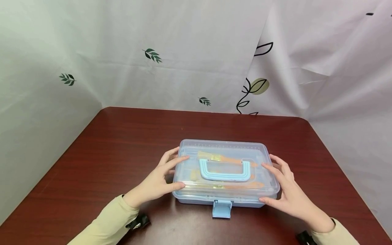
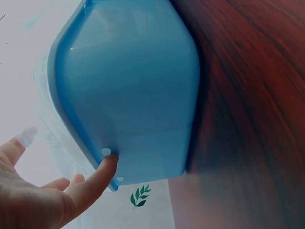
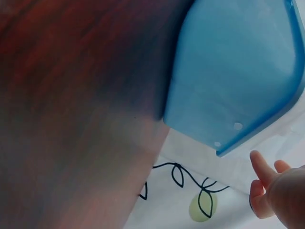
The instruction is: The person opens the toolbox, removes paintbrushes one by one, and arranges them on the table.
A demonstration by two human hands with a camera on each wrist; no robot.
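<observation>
A light blue plastic box (image 1: pixel 199 201) with a clear lid (image 1: pixel 226 146) and a blue handle (image 1: pixel 225 177) lies flat on the table. Through the lid show several brushes (image 1: pixel 232 160) with wooden handles. The front latch (image 1: pixel 222 209) hangs outward, unfastened. My left hand (image 1: pixel 157 178) is at the left end, thumb and index finger spread over the lid. In the left wrist view, one fingertip (image 2: pixel 112 160) touches the blue side wall near its rim. At the right end, my right hand (image 1: pixel 289 190) has its thumb by the front corner and a fingertip on the lid's edge.
The dark red wooden table (image 1: pixel 137 126) extends around the box. Beyond its far edge hangs a pale cloth (image 1: pixel 183 81) printed with leaves, which also covers both sides. A black strap (image 1: pixel 139 222) is at the left wrist.
</observation>
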